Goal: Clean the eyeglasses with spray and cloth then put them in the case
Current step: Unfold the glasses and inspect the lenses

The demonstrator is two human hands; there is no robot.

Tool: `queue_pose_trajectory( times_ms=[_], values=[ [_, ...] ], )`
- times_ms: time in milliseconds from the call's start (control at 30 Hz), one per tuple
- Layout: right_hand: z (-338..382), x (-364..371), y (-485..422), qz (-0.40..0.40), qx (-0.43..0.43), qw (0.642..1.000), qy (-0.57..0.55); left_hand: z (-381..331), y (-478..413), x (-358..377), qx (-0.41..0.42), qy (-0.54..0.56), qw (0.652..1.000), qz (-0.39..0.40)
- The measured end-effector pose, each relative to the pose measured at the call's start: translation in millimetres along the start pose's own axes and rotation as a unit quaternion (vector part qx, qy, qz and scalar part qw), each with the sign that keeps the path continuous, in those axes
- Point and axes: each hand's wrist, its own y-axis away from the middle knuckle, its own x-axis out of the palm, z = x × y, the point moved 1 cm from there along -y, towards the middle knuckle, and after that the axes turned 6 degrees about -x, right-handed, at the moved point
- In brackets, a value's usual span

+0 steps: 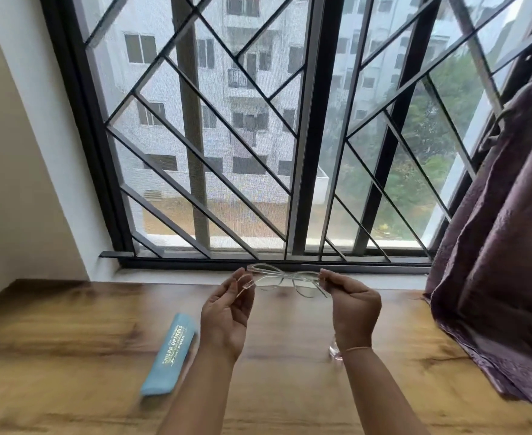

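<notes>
Currently the eyeglasses [285,279], clear-framed, are held in the air above the far edge of the table [70,324], just in front of the window sill [368,279]. One temple is pinched between thumb and forefinger of the left hand [225,312]; the remaining fingers are loosely curled. The opposite end of the frame is gripped by the closed fingers of the right hand [354,306].

Hazards:
- The frame is supported at its two ends only. If the hands are pulled apart or twisted, the hinges are likely to be strained.
- The left pinch is light. Should it slip, the glasses would swing from the right hand or fall onto the wood.
- A small clear bottle [334,351], judged to be the spray, stands directly under the right wrist and is mostly hidden. It could be knocked over if that wrist is lowered without care.
- No cloth can be identified; lenses touched by bare fingers would be smeared.

Clearances:
- A blue pouch [170,351], taken to be the case, lies on the table beside the left forearm, apart from it.
- Open wood is available between and in front of the forearms.
- A curtain [509,215] hangs at the right and drapes onto the table edge; movement to that side is restricted.
- The sill and the window grille [227,127] bound the far side.
</notes>
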Motion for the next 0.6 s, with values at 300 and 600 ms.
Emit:
queue_pose_trajectory(
  times_ms=[300,600],
  values=[
    [11,14,26,0.005,0.265,0.928,-0.263,24,19,27,0.071,-0.178,0.98,0.045],
    [-3,30,53,0.129,0.424,0.835,-0.325,22,20,34,0.383,-0.525,0.76,-0.028]
  ],
)
